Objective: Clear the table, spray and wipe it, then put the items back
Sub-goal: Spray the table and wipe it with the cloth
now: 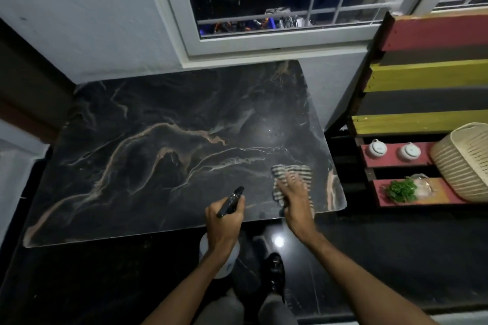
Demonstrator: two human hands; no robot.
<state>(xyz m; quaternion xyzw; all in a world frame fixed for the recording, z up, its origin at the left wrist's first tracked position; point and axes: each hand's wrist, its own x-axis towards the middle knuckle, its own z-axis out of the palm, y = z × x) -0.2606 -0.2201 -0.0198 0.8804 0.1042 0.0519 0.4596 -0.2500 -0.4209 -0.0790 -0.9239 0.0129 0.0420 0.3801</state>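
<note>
The black marble table with tan veins fills the middle of the view, its top bare. My left hand grips a spray bottle by its black trigger head at the table's near edge; the white bottle body hangs below the hand. My right hand lies flat, fingers spread, on a striped cloth at the table's near right corner.
A striped wooden bench stands to the right, holding two white jars, a green plant piece and a woven basket. A window is behind the table. My shoe is on the dark glossy floor.
</note>
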